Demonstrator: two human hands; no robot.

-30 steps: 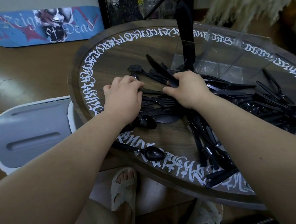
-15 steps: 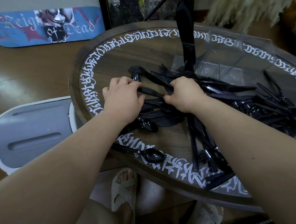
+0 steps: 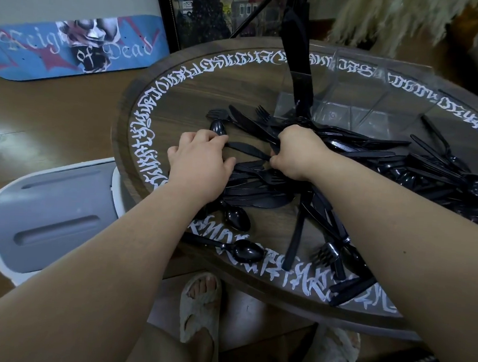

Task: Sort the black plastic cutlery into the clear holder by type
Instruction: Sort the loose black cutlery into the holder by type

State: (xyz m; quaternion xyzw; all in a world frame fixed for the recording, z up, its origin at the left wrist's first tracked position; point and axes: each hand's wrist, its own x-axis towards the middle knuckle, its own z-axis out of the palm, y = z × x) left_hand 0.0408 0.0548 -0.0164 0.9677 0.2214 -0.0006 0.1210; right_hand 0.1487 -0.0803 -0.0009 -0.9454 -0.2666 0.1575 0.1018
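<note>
Here my left hand [image 3: 202, 167] lies palm down on the black plastic cutlery [image 3: 262, 188], fingers bent over the pieces under it; whether it actually grips any I cannot tell. My right hand [image 3: 296, 153] is curled into the heap, and its fingers seem closed round handles, though they are hidden beneath my knuckles. The pile sprawls across the round table [image 3: 165, 91], too tangled to count in full. I can pick out three spoons on my left side: one spoon by my fingertips [image 3: 218, 128], one spoon by my wrist [image 3: 236, 217], one spoon near the rim [image 3: 248, 252]. One clear holder [image 3: 386, 86] stands beyond the heap, with a single black piece [image 3: 297, 57] upright in its left end.
</note>
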